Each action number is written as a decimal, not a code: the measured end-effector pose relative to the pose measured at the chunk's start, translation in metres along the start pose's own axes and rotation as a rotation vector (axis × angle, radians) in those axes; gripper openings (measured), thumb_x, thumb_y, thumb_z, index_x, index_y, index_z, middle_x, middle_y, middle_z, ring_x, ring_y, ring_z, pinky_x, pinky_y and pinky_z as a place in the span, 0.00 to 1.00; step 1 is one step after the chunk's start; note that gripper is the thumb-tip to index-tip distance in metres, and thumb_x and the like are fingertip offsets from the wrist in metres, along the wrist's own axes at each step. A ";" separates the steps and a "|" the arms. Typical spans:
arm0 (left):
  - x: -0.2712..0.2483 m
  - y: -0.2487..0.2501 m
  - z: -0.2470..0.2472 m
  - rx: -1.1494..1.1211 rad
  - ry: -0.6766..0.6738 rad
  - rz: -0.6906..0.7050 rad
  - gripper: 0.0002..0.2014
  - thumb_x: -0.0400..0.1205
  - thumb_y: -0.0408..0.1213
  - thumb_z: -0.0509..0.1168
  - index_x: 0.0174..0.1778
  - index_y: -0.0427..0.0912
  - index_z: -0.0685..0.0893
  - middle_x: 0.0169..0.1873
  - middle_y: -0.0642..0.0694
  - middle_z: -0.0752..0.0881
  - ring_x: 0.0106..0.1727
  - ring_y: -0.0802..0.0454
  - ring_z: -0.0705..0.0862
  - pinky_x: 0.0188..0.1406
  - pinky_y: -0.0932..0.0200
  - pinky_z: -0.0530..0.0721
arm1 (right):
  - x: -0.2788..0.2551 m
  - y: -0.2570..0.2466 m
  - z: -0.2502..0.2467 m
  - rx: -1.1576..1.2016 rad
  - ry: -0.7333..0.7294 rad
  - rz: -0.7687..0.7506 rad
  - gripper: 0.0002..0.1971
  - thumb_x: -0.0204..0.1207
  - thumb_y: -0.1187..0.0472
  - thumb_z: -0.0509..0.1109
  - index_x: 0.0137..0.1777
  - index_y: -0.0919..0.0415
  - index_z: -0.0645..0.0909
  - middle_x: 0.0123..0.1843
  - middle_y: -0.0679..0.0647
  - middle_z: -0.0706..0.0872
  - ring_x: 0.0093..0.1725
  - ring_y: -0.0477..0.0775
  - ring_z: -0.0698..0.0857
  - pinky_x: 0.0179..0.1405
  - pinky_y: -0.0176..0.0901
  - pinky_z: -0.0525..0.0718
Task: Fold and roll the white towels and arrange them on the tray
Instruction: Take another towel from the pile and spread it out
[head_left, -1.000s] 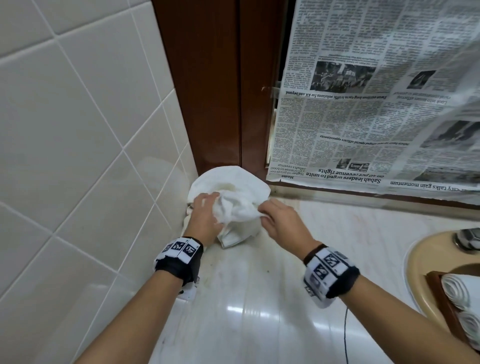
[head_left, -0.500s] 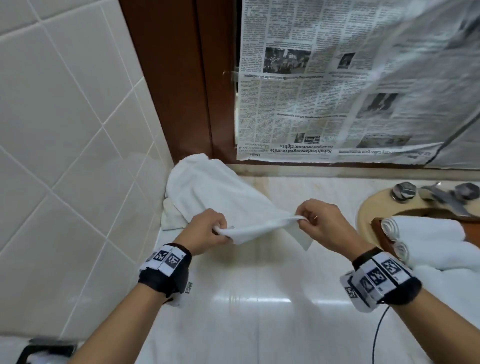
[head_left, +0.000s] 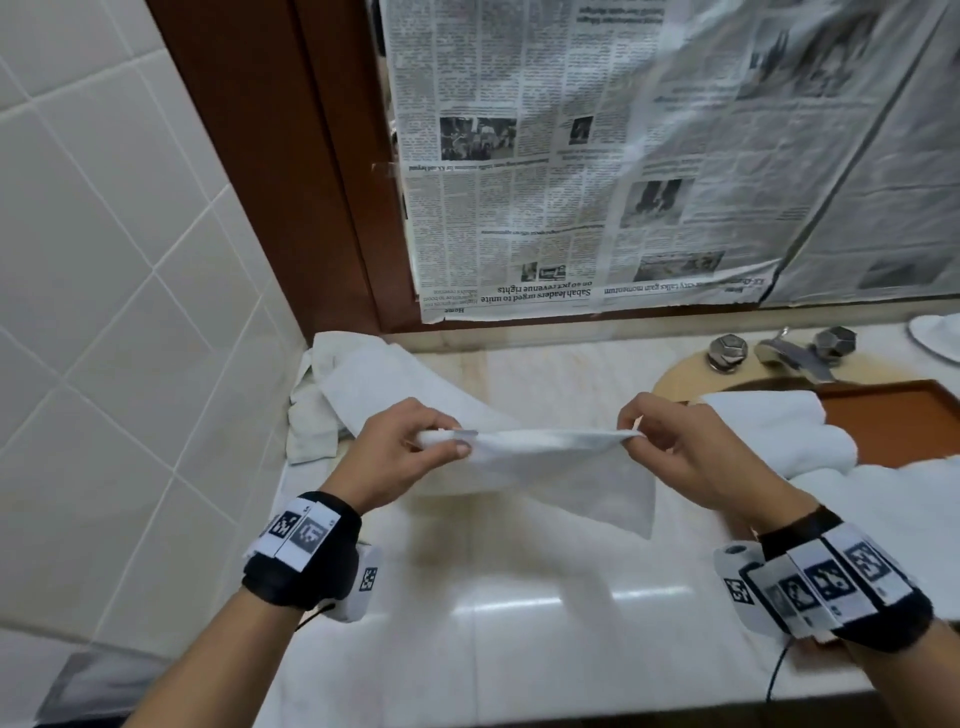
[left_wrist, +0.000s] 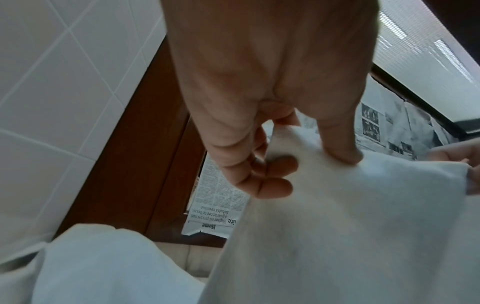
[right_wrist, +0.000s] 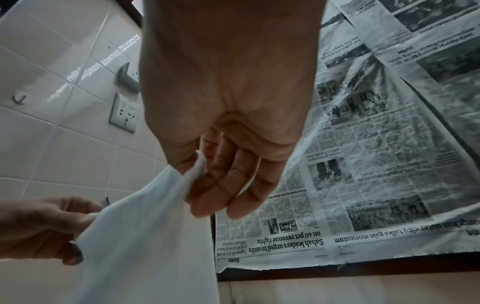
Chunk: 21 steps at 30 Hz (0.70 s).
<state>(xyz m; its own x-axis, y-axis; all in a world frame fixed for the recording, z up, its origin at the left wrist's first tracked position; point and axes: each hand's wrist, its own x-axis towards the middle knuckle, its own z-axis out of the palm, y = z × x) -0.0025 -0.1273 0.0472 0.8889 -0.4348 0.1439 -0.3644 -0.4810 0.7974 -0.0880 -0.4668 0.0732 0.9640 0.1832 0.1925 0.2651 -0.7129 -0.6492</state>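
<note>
A white towel (head_left: 545, 467) hangs stretched between both hands above the marble counter, its far end trailing back to the pile. My left hand (head_left: 410, 447) pinches its left corner; the left wrist view shows thumb and fingers (left_wrist: 262, 185) clamped on the cloth (left_wrist: 350, 226). My right hand (head_left: 670, 441) pinches the right corner, seen in the right wrist view as cloth (right_wrist: 145, 236) caught at the thumb. A heap of loose white towels (head_left: 332, 400) lies in the back left corner. The brown tray (head_left: 904, 421) sits over the sink at right with rolled towels (head_left: 779, 431) on it.
Tiled wall (head_left: 104, 312) close on the left. Newspaper-covered mirror (head_left: 623, 156) in a wooden frame stands behind the counter. Chrome tap and knobs (head_left: 784, 353) sit behind the sink. A flat white towel (head_left: 893, 509) lies at the right edge. Glossy counter (head_left: 493, 623) stretches toward me.
Both hands lifted one towel out of the corner pile, drew it toward me and pulled apart, so it now hangs spread by its top corners.
</note>
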 end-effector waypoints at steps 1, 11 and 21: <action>-0.001 0.004 0.004 -0.020 0.013 0.004 0.09 0.74 0.53 0.78 0.46 0.56 0.91 0.43 0.50 0.85 0.46 0.54 0.83 0.44 0.60 0.78 | -0.004 0.003 -0.003 0.021 -0.002 0.005 0.07 0.80 0.64 0.71 0.46 0.50 0.79 0.24 0.48 0.78 0.25 0.50 0.78 0.28 0.45 0.78; -0.023 0.007 0.068 -0.188 -0.066 -0.228 0.20 0.69 0.58 0.77 0.39 0.46 0.82 0.33 0.54 0.81 0.32 0.56 0.76 0.33 0.58 0.72 | -0.029 0.080 0.029 0.164 0.174 0.161 0.07 0.84 0.60 0.68 0.56 0.52 0.87 0.50 0.45 0.88 0.50 0.43 0.85 0.51 0.41 0.83; -0.017 -0.043 0.080 0.062 0.035 -0.347 0.06 0.82 0.50 0.71 0.43 0.53 0.88 0.37 0.56 0.88 0.39 0.61 0.83 0.39 0.63 0.77 | -0.019 0.095 0.063 0.297 0.091 0.214 0.07 0.88 0.52 0.62 0.52 0.47 0.81 0.36 0.39 0.83 0.35 0.40 0.80 0.35 0.34 0.76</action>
<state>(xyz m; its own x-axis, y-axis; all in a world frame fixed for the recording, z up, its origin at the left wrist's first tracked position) -0.0242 -0.1597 -0.0366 0.9713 -0.2117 -0.1084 -0.0542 -0.6409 0.7657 -0.0798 -0.4953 -0.0383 0.9962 -0.0194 0.0854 0.0644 -0.4990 -0.8642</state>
